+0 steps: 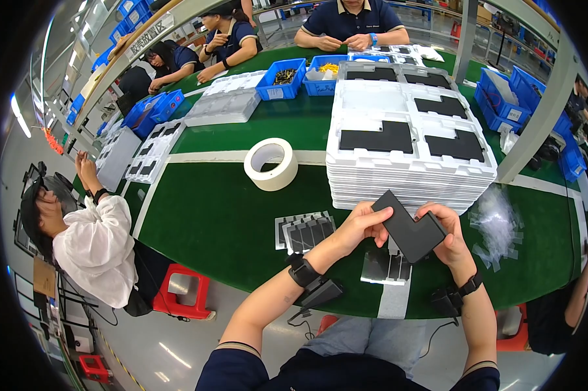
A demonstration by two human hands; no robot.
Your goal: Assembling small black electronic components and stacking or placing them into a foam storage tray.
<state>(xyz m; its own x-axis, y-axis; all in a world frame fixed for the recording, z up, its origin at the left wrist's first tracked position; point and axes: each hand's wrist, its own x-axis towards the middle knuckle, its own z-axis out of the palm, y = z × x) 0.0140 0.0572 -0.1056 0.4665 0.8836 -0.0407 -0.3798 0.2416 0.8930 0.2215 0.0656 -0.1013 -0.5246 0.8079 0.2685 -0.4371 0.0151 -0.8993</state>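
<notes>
A flat, L-shaped black part [409,236] is held tilted above the near edge of the green table. My left hand [366,223] pinches its upper left end with the thumb on top. My right hand [449,240] grips the right end, its fingers at the inner notch. Below the part lie dark film sheets [380,266] with pale strips. Left of my hands is a small pile of similar dark sheets [302,231]. Just beyond stands a tall stack of white trays [405,179]; its top tray carries several similar black parts [376,137] and one bare pocket.
A roll of white tape [270,164] stands left of the stack. Clear plastic film scraps [497,221] are heaped at the right. Blue bins [281,79] line the far side, near a metal post [542,111]. A person in white [95,251] sits at the left; others work across the table.
</notes>
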